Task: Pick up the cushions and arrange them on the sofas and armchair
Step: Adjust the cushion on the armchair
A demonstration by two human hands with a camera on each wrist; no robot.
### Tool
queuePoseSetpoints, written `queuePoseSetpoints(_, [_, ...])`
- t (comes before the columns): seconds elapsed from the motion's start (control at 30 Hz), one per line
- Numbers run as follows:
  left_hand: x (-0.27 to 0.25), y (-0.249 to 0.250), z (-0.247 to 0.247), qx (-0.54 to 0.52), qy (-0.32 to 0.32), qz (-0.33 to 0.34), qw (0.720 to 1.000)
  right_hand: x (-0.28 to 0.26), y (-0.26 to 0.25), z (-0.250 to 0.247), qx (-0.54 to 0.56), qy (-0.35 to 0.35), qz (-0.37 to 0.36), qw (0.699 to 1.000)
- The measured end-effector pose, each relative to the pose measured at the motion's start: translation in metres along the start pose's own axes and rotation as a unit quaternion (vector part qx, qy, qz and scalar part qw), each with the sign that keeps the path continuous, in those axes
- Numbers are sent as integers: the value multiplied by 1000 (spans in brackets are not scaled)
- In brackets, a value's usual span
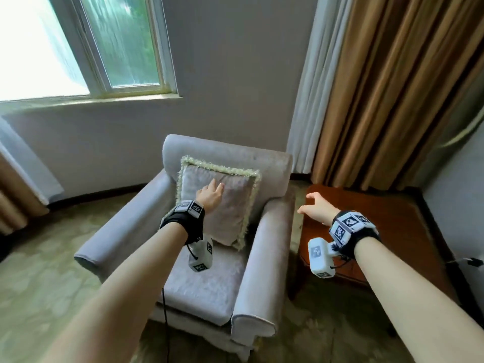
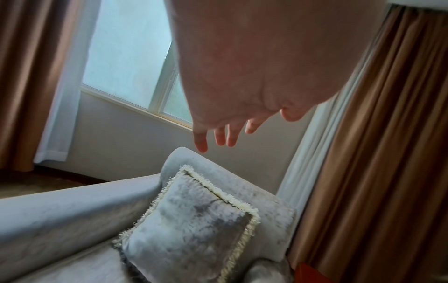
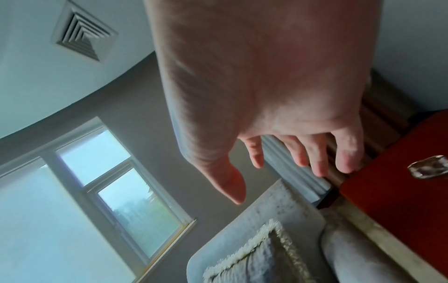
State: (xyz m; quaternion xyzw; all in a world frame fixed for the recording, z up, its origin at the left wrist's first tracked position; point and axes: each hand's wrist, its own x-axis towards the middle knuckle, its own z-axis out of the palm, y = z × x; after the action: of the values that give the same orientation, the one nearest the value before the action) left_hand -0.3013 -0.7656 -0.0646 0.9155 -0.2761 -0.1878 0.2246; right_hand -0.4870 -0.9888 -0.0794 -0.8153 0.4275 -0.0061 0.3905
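A grey velvet cushion (image 1: 224, 205) with a pale fringed edge leans upright against the backrest of a grey armchair (image 1: 264, 260). My left hand (image 1: 210, 195) hovers in front of the cushion with fingers straight and loosely spread, holding nothing. The left wrist view shows the same cushion (image 2: 194, 229) below my left hand (image 2: 223, 134), clear of the fingers. My right hand (image 1: 315, 208) is out over the gap between the chair's right arm and a side table, fingers spread and empty. In the right wrist view, the right hand (image 3: 290, 162) hangs above the cushion's fringe (image 3: 244, 254).
A red-brown wooden side table (image 1: 379, 226) stands right of the armchair, with a small glass object (image 3: 427, 169) on it. Brown curtains (image 1: 392, 87) hang behind the table, a window (image 1: 117, 43) is at upper left. Patterned carpet (image 1: 39, 271) surrounds the chair.
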Motion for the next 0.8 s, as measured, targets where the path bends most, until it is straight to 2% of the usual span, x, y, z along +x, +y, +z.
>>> queuePoseSetpoints(0.2, [83, -64, -17, 40, 2, -59, 997, 105, -63, 66, -43, -50, -65, 996])
queuePoseSetpoints(0.37, [155, -100, -31, 97, 9, -47, 994, 180, -95, 110, -14, -53, -77, 996])
queuePoseSetpoints(0.6, [279, -138, -44, 92, -30, -63, 993, 278, -127, 168, 37, -62, 6, 997])
queuePoseSetpoints(0.67, [320, -145, -48, 100, -57, -54, 992, 305, -132, 183, 34, -53, 35, 997])
queuePoseSetpoints(0.8, [423, -155, -43, 90, -60, -10, 994, 360, -133, 217, 86, -28, 110, 990])
